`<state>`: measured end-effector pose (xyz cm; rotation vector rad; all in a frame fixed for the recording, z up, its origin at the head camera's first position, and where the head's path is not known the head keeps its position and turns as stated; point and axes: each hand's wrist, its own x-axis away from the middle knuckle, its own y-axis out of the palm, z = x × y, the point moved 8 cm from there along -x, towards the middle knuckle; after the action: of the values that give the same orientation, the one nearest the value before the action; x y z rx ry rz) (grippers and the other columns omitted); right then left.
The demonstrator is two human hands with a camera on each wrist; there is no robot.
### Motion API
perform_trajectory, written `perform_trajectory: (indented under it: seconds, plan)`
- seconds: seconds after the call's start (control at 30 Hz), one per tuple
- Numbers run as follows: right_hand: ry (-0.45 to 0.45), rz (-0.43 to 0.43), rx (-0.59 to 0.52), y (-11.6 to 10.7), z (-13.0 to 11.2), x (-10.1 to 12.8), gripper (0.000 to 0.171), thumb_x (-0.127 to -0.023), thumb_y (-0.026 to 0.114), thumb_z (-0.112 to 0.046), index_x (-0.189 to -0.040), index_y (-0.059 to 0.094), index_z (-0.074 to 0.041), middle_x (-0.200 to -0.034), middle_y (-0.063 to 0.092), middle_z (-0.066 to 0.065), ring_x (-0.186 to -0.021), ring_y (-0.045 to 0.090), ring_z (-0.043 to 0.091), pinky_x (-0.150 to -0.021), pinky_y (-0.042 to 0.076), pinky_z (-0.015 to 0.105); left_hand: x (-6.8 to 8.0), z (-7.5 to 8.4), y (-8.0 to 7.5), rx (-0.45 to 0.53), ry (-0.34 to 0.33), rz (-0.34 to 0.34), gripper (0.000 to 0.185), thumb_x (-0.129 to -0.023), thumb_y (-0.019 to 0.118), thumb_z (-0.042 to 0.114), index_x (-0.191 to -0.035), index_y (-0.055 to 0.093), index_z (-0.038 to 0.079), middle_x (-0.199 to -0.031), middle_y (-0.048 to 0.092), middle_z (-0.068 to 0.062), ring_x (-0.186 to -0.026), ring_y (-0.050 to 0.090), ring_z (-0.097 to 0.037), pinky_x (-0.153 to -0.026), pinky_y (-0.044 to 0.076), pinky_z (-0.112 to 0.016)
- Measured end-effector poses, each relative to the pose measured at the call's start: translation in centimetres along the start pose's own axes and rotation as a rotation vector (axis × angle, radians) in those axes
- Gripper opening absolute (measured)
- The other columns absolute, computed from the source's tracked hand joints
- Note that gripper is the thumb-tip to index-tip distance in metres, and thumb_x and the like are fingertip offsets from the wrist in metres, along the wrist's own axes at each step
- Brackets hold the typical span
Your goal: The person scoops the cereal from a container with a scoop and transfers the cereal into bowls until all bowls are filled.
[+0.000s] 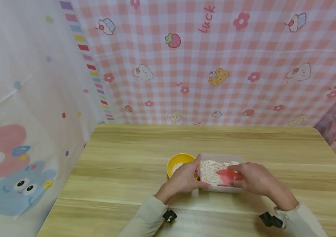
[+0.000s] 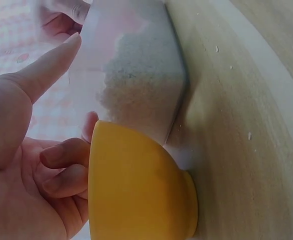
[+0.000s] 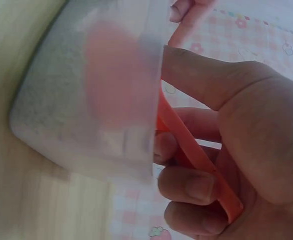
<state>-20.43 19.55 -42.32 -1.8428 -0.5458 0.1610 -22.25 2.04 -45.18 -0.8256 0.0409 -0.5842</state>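
Observation:
A translucent plastic box (image 1: 222,189) holds pale flakes that look like rolled oats (image 1: 210,171). My left hand (image 1: 185,176) spans the box's left end, thumb on the near rim and index finger at the far corner. Its other fingers curl beside a yellow bowl (image 2: 136,185), which also holds some flakes. My right hand (image 1: 254,177) grips the handle of a red scoop (image 1: 226,176) at the box's right side. In the right wrist view the scoop's blade shows blurred through the box wall, and its handle (image 3: 196,155) lies across the curled fingers.
The wooden table (image 1: 120,171) has a few stray flakes (image 2: 217,49) near the box. A pink checked cloth (image 1: 162,65) hangs behind the table, and a white printed cloth (image 1: 37,98) hangs at the left.

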Motion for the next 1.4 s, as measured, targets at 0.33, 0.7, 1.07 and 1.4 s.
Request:
perform_trajectory:
  seconds: [0.33,0.7,1.07,1.4]
  plan:
    - [-0.025,0.078,-0.034,0.6,-0.9,-1.0,0.058,-0.081,0.080,-0.040,-0.125,0.067,-0.004,-0.092,0.069,-0.002,-0.071,0.048,0.010,-0.063,0.040,0.030,0.0,-0.2,0.1,0.010,-0.010,-0.004,0.111,-0.076,0.084,0.045,-0.159,0.019,0.009,-0.081,0.053,0.008,-0.061,0.042,-0.008,-0.057,0.036,-0.020]
    - [-0.041,0.122,-0.083,0.5,-0.3,-0.5,0.060,-0.082,0.077,-0.047,-0.125,0.067,-0.007,-0.096,0.070,-0.002,-0.071,0.047,0.008,-0.064,0.041,0.029,-0.1,-0.2,0.2,-0.032,-0.032,-0.011,0.111,-0.076,0.083,0.048,-0.159,0.019,0.012,-0.080,0.053,0.011,-0.061,0.044,-0.008,-0.057,0.037,-0.020]
    - [-0.038,0.155,-0.242,0.3,0.8,0.2,0.060,-0.082,0.080,-0.040,-0.127,0.066,-0.004,-0.075,0.054,-0.009,-0.061,0.035,0.004,-0.055,0.032,0.022,0.0,-0.2,0.1,-0.032,-0.029,-0.004,0.111,-0.076,0.083,0.047,-0.159,0.019,0.012,-0.080,0.054,0.010,-0.061,0.043,-0.008,-0.056,0.036,-0.020]
    - [-0.042,0.208,-0.351,0.2,1.6,0.6,0.054,-0.084,0.080,-0.028,-0.129,0.064,-0.005,-0.072,0.046,-0.007,-0.060,0.036,0.002,-0.052,0.034,0.022,0.1,-0.2,0.0,-0.032,-0.019,0.003,0.111,-0.075,0.084,0.047,-0.159,0.020,0.012,-0.079,0.054,0.011,-0.061,0.044,-0.007,-0.057,0.037,-0.019]
